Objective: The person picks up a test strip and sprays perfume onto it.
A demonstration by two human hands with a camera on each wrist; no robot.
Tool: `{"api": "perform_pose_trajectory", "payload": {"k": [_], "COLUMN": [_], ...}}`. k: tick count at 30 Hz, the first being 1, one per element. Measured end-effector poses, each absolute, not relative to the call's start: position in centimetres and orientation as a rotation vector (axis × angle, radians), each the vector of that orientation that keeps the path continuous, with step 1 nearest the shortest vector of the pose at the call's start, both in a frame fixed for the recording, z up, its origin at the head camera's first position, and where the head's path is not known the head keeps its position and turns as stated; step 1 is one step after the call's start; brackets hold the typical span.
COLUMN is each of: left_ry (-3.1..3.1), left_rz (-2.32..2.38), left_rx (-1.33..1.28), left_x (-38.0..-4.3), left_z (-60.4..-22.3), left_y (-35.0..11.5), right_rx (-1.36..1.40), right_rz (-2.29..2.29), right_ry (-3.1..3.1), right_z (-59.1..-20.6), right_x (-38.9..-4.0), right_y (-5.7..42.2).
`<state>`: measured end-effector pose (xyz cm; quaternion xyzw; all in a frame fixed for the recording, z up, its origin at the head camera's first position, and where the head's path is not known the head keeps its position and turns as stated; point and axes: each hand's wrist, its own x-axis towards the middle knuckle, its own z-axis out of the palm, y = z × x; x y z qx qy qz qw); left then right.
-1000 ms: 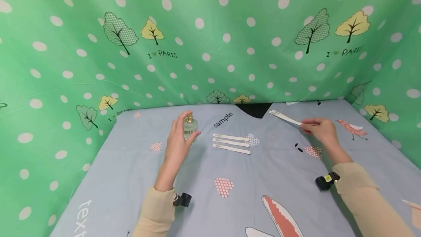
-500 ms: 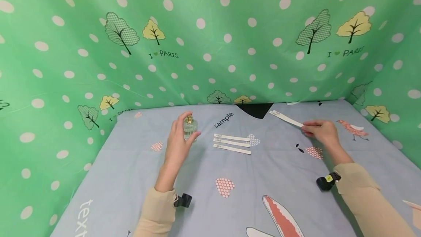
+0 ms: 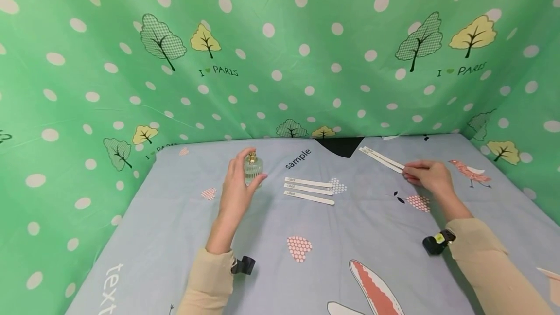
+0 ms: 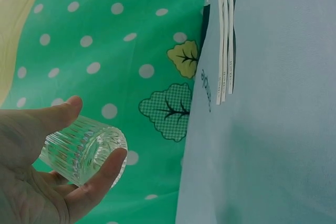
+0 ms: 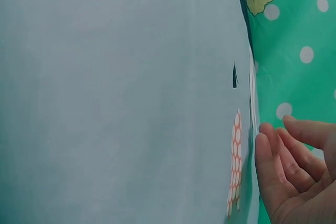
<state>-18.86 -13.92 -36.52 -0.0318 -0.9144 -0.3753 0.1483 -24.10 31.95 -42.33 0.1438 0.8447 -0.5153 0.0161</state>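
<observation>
My left hand [image 3: 234,191] grips a ribbed clear glass perfume bottle [image 3: 253,170] with a gold neck, held upright above the cloth. In the left wrist view the bottle's round base [image 4: 107,153] shows between thumb and fingers. On the right, my right hand [image 3: 429,177] pinches two narrow white paper test strips [image 3: 383,160] by their near ends; they point to the back left, slightly fanned, with small print at the far tips. Between the hands lie three similar paper strips [image 3: 308,189], side by side on the cloth. The right wrist view shows the held strips [image 5: 253,98] nearly edge-on.
A grey-blue printed cloth [image 3: 245,242] covers the table, with hearts, a bird and lettering on it. A green dotted curtain [image 3: 253,52] hangs behind and at both sides. Each wrist carries a black camera, such as the right one [image 3: 435,243].
The two paper strips in my right hand have spread a little, so a gap now shows between them. My left hand and the perfume bottle stay still.
</observation>
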Motion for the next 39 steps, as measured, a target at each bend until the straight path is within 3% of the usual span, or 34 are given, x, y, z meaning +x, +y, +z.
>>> {"api": "perform_pose_trajectory", "payload": {"k": [39], "left_ry": [-2.637], "left_rz": [-1.089], "left_rx": [-0.099], "left_x": [-18.7], "left_z": [-36.6], "left_y": [-13.7], "right_rx": [0.323], "right_rz": [-1.649], "right_ry": [2.636], "right_z": [-41.2], "right_x": [-24.1], "right_y": [28.6]}}
